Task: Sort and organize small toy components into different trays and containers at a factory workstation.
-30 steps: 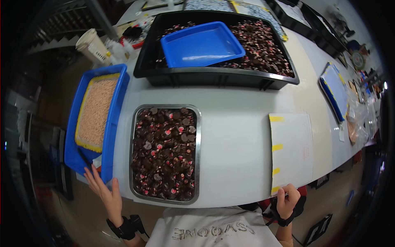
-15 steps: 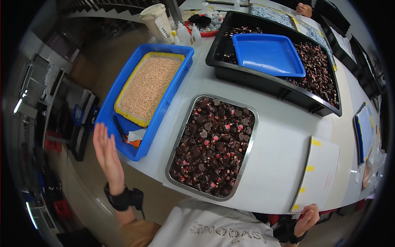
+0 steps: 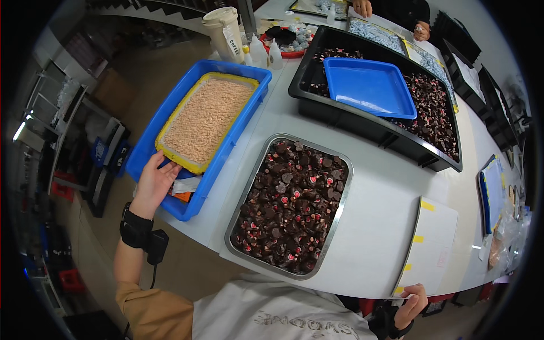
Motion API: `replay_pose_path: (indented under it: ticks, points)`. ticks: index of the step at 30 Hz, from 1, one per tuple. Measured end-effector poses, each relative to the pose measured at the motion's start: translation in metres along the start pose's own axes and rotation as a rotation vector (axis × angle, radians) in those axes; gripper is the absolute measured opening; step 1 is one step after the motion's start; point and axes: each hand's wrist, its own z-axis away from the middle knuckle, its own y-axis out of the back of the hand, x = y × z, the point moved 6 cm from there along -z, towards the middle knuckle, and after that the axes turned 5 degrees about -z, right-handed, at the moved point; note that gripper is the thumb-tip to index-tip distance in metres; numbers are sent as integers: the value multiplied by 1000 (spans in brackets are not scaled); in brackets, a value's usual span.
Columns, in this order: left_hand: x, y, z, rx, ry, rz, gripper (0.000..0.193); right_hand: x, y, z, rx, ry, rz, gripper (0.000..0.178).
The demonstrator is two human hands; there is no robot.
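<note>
My left hand (image 3: 157, 180) is at the near-left corner of a yellow-edged tray (image 3: 198, 168) of small tan pellets. Its fingers are bent around the tray's edge. This tray rests inside a blue plastic bin (image 3: 231, 148). At the table's front edge on the right, my right hand (image 3: 412, 304) has its fingers curled at the near corner of a white board (image 3: 433, 243) with yellow tape strips; its fingertips are partly hidden. Between my hands lies a metal tray (image 3: 345, 190) full of dark brown pieces with red-and-white bits.
A large black bin (image 3: 362, 122) of similar dark pieces stands beyond, with an empty blue tray (image 3: 371, 85) on top. A cream bucket (image 3: 224, 34), squeeze bottles (image 3: 275, 55) and a red basin (image 3: 292, 55) are at the back. Another person's hands (image 3: 421, 31) are across the table.
My left hand has gone from beside the blue bin, fingers stretched, to the yellow-edged tray's corner. The pellets now look smeared. My right hand stays by the board; a co-worker's second hand has appeared.
</note>
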Motion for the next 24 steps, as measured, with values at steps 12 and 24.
replay_pose_path:
  ticks: [12, 24]
  points:
    - [-4, 13, -37, 38, -124, -73, 18, -15, -10, 5, 2, -11, -4, 54]
    - [72, -35, 83, -83, -392, -23, 38, -31, -27, 3, -75, 5, -95, 51]
